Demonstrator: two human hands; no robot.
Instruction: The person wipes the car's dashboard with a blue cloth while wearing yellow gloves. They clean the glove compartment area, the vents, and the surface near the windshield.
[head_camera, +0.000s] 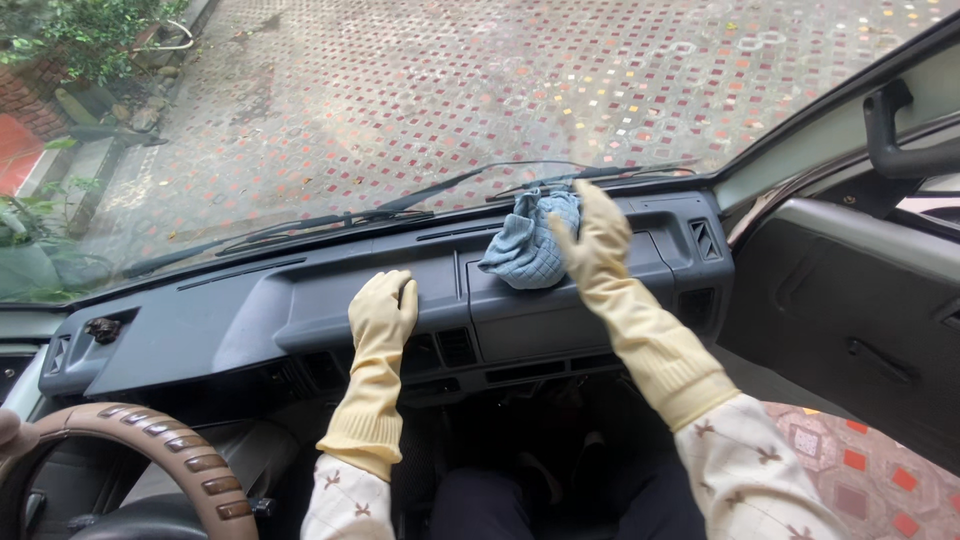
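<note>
Gloved hands working on the dashboard (300, 310)!
The right hand (592, 235) is gripping a bunched blue cloth (528, 245) against the dashboard's top; the left hand (383, 308) is lying flat and empty on its ledge, bracing.

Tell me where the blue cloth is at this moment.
In the head view, the blue cloth lies on top of the dark dashboard, right of centre just below the windscreen wipers, with the gloved right hand pressed against it.

surface: grey dashboard (300, 300) | on it: crumpled blue cloth (528, 245) — right side, near the windscreen
</note>
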